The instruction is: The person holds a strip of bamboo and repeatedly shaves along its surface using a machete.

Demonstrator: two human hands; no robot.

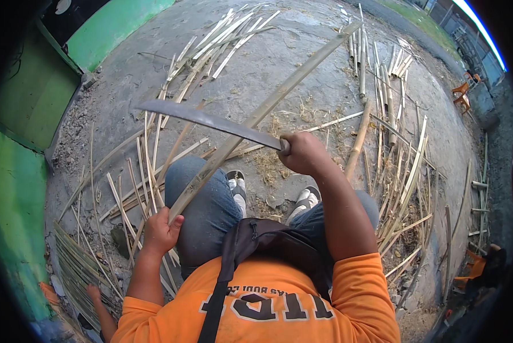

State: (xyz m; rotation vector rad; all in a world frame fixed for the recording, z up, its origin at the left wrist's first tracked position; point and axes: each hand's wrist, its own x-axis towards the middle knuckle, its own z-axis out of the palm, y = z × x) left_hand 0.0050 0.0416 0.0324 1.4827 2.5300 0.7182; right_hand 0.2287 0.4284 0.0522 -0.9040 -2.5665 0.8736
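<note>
My right hand (304,153) is wrapped round the handle of a machete (193,114) with a long, slightly curved grey blade. The blade points left and crosses the middle of a long split bamboo strip (296,74); whether it bites into the strip I cannot tell. Closed round the strip's near end is my left hand (161,231), beside my left knee. From there the strip slants up and away to the far right, passing over my left thigh.
Split bamboo strips (233,34) lie in a pile ahead to the left. Bamboo poles and strips (408,177) cover the right side. Thin green strips (76,268) lie at lower left, near another person's forearm (101,311). Orange chairs (465,91) stand far right; a green wall (113,28) bounds the left.
</note>
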